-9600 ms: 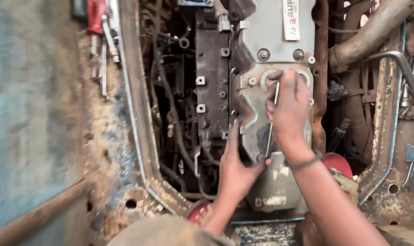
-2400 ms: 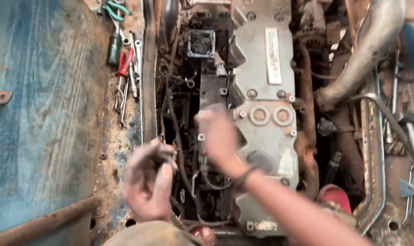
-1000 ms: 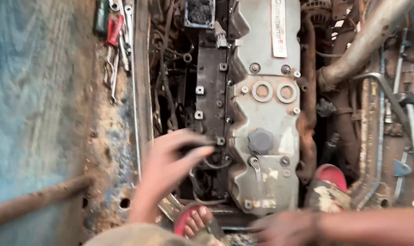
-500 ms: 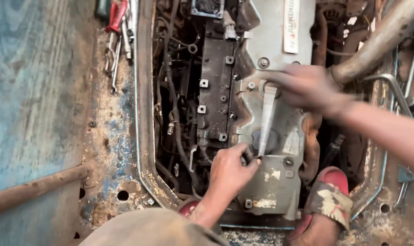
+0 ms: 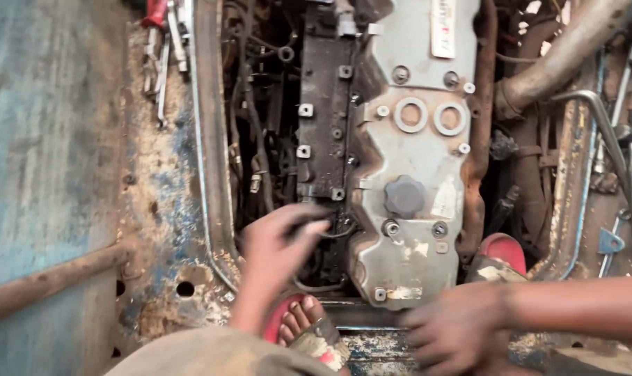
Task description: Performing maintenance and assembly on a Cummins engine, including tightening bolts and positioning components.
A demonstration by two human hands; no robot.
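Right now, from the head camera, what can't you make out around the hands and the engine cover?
- Right hand: motion-blurred and cut by the bottom edge; its grip cannot be told.
- Left hand: fingertips blurred over dark wiring; what they touch is unclear.
- Tools at top left: cut off by the top edge.
- Engine cover: upper end runs out of frame.
- Sandalled foot: partly hidden behind the left forearm.

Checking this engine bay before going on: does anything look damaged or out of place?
Yes. The floor panel left of the engine is rusted, its blue paint flaking. Loose tools lie heaped on its far edge. The left hand reaches among dirty hoses.
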